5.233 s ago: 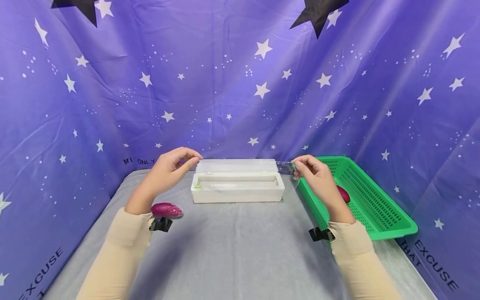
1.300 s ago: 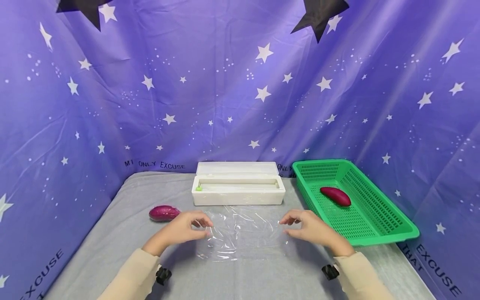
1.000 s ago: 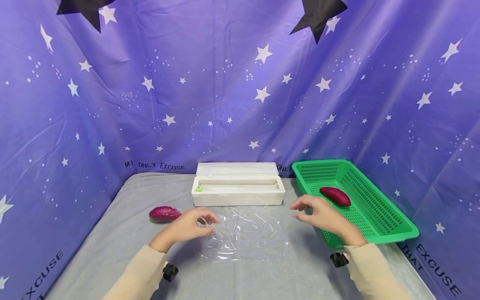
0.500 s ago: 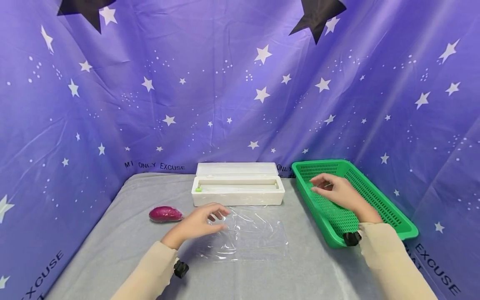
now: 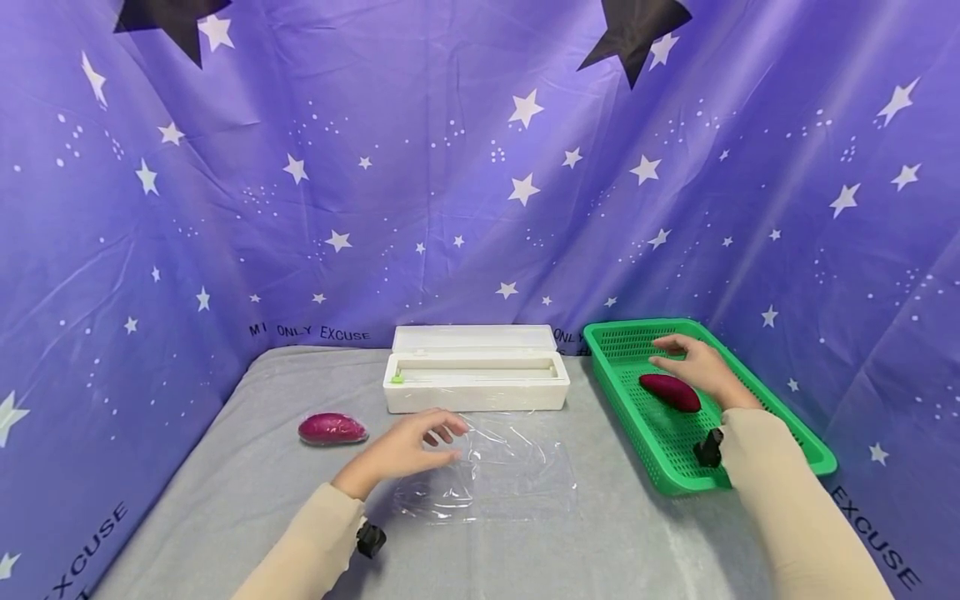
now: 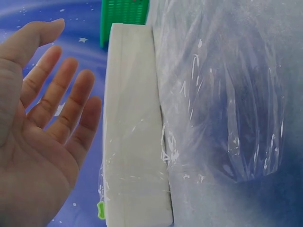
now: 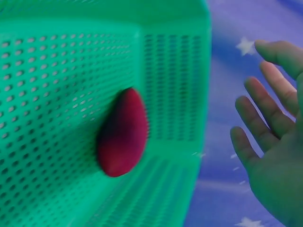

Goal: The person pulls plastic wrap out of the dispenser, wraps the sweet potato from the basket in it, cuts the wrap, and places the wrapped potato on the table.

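Note:
My right hand (image 5: 696, 367) hovers over the green basket (image 5: 813, 458), fingers loosely bent and holding nothing. Beneath it, a purple-red sweet potato (image 5: 670, 392) lies on the basket floor; the right wrist view also shows this sweet potato (image 7: 124, 135) apart from the fingers. A sheet of clear cling film (image 5: 510, 475) is spread on the grey cloth, wrinkled and shiny. Above the film's left part is my left hand (image 5: 408, 446), relaxed, with its palm bare in the left wrist view. Farther left lies a second sweet potato (image 5: 332, 428), wrapped in film.
Behind the film stands a white cling film box (image 5: 477, 396), its lid raised at the back and a small green piece (image 5: 397, 379) at its left end. A purple star-patterned curtain (image 5: 450, 167) surrounds the grey-covered table (image 5: 247, 500).
Film was drawn from the box and laid on the table. Both hands then let go of it; the right moved right, over the basket, while the left shifted slightly right above the film.

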### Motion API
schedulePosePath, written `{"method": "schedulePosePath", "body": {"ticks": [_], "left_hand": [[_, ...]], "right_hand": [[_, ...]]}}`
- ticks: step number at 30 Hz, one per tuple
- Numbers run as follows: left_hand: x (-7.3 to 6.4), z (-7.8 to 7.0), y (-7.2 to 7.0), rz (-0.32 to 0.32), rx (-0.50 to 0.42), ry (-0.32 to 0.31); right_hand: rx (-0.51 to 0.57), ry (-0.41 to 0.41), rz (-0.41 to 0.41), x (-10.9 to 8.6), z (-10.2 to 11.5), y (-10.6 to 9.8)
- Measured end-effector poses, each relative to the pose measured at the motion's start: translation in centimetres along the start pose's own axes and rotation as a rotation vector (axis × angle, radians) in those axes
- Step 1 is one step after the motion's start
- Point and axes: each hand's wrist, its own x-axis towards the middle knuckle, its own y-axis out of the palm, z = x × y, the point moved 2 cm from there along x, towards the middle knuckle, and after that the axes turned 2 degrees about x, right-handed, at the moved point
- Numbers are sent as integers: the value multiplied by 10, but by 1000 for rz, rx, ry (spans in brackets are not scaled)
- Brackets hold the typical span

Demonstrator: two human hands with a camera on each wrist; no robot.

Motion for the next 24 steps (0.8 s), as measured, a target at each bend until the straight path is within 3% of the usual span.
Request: {"method": "schedulePosePath", "body": {"ticks": [5,15,19,24], "left_hand": [[3,2,5,9,-14,-10],[12,2,18,12,-16,-6],[18,-1,23,30,-16,-10],[26,-4,29,46,-32,-16]], "right_hand": [[41,92,41,1,-20,2],[1,214,74,-5,-49,4],[38,294,119,-8,-65,7],[60,330,181,-7,-77,12]]}}
